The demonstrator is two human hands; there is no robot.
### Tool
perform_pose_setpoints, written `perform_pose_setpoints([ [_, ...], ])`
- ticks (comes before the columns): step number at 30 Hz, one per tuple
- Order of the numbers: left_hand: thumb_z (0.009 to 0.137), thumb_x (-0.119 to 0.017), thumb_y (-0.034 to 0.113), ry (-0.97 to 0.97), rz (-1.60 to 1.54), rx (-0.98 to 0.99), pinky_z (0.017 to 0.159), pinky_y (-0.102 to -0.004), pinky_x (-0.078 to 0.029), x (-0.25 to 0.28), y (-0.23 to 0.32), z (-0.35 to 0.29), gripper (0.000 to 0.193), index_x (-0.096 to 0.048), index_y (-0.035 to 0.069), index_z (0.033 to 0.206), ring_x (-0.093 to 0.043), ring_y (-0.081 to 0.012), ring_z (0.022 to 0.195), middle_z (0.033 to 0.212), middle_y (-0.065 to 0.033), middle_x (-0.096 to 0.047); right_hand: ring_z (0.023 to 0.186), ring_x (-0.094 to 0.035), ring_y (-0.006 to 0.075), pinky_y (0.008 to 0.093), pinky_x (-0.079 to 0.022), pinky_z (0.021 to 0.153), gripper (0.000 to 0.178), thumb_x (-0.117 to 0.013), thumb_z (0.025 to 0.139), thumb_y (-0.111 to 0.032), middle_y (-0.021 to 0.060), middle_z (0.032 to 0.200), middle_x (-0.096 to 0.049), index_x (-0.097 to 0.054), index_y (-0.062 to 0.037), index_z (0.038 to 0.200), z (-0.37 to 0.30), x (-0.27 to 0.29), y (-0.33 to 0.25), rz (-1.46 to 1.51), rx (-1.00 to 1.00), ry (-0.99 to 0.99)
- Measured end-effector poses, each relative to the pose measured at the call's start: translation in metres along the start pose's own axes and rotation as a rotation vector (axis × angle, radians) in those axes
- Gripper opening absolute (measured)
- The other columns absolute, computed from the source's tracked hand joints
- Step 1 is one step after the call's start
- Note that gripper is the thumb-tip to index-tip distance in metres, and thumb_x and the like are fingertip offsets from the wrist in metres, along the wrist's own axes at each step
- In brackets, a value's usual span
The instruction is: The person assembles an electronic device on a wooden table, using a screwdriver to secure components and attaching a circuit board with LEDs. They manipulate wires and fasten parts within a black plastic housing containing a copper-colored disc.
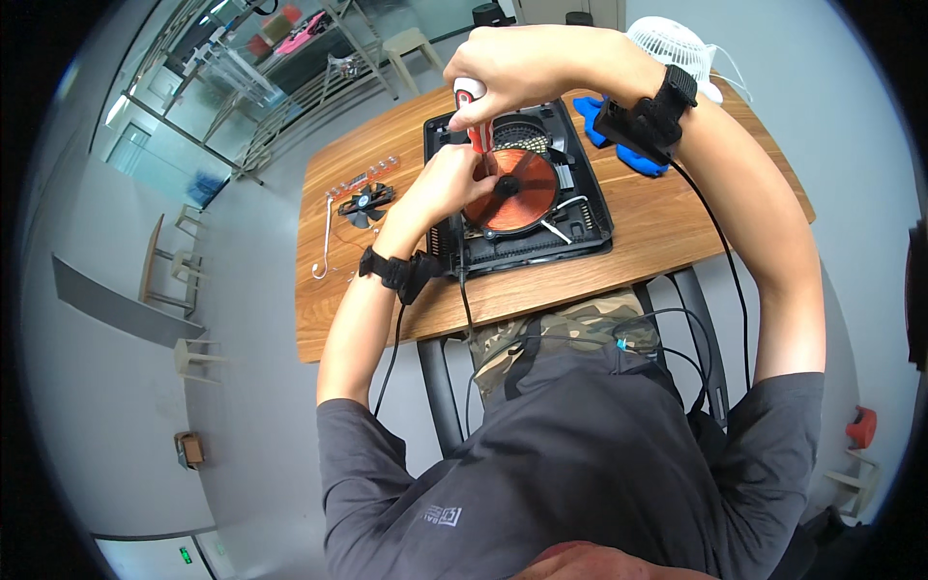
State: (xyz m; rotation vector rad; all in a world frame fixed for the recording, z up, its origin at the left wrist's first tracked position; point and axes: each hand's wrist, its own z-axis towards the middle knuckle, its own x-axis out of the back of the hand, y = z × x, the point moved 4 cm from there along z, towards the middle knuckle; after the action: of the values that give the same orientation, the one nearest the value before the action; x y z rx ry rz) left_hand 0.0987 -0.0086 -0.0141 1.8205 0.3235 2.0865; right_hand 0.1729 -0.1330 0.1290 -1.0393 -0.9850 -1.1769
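Observation:
My right hand (498,70) is wrapped round the red and white handle of a screwdriver (480,135), held upright with its shaft pointing down. Lower down, my left hand (452,182) is closed, its thumb and fingers pinched about the screwdriver's shaft; the tip is hidden. Both hands are over the left side of a round copper coil (532,184) with a black centre. That coil lies inside the opened black housing of an induction cooker (590,227), where white wires and a finned metal part also show.
Left of the housing lie a small black fan (365,204), a clear strip of small parts (367,176) and a white wire (327,237). A blue cloth-like item (638,162) and a white desk fan (672,48) are on the right of the wooden table (387,300). Black cables trail from both wrists.

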Motion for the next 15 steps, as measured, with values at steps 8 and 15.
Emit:
perform_pose_setpoints([
  [8, 0.081, -0.073, 0.007, -0.125, -0.011, -0.090, 0.078, -0.0370, -0.058, -0.002, -0.002, 0.063, 0.015, -0.071, -0.002, 0.093, -0.074, -0.0274, 0.082, 0.084, -0.0156, -0.074, 0.062, -0.067, 0.0301, 0.0385, -0.054, 0.060, 0.054, -0.072, 0.092, -0.047, 0.0181, 0.068, -0.068, -0.072, 0.0064, 0.086, -0.008, 0.015, 0.050, -0.035, -0.113, -0.041],
  [15, 0.081, -0.072, 0.007, -0.219, -0.060, -0.160, 0.082, -0.0375, -0.058, -0.023, -0.002, 0.105, 0.019, -0.073, -0.002, 0.097, -0.074, -0.0285, 0.086, 0.089, -0.0170, -0.075, 0.068, -0.070, 0.0337, 0.0403, -0.056, 0.063, 0.060, -0.070, 0.092, -0.053, 0.0223, 0.073, -0.070, -0.074, 0.0068, 0.090, -0.022, 0.015, 0.088, -0.059, -0.248, -0.106],
])
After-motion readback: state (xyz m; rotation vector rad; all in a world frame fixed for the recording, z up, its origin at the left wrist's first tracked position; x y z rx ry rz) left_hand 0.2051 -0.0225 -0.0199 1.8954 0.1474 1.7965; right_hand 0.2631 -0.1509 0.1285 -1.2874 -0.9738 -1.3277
